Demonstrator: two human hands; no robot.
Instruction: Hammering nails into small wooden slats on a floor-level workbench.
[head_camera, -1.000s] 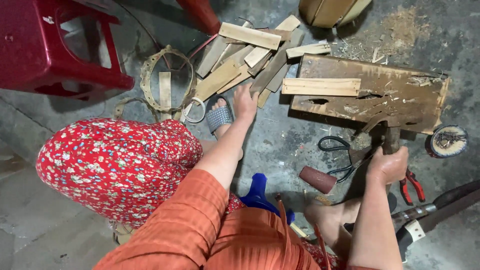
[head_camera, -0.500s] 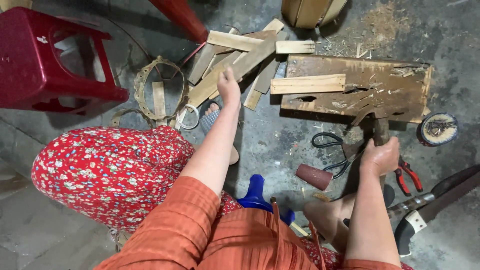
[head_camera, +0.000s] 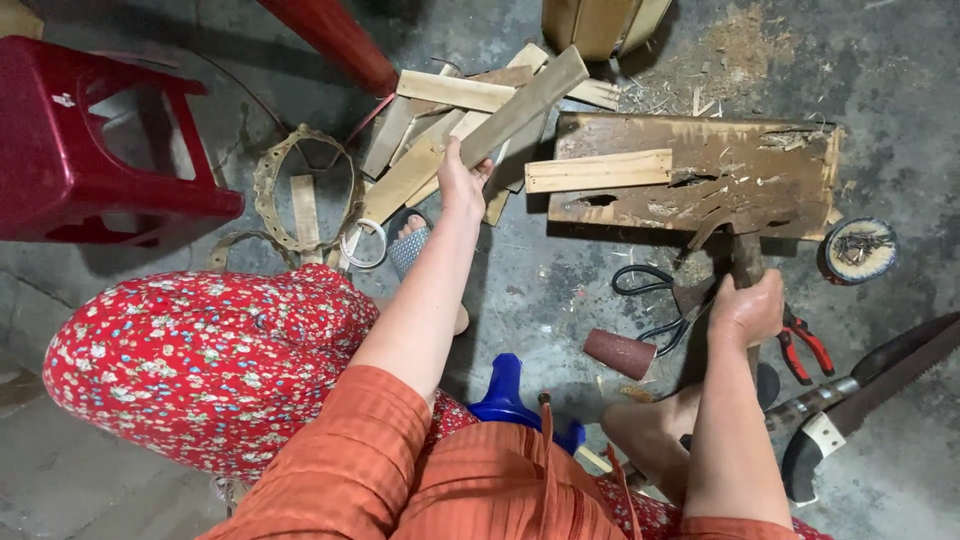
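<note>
Near the upper middle of the frame, the left hand closes around a long wood strip in the pile; best lifted cleanly, while the right hand stays wrapped on the hatchet handle by the chopping board.

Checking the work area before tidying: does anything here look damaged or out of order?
Yes. The thick wooden board on the floor is gouged and split along its near edge. Shavings are scattered beyond it, and the wooden slats the left hand reaches into lie in a crisscrossed heap.

Pale raw wood slats, scarred rough wooden board, glossy red plastic stool, matt concrete floor.
</note>
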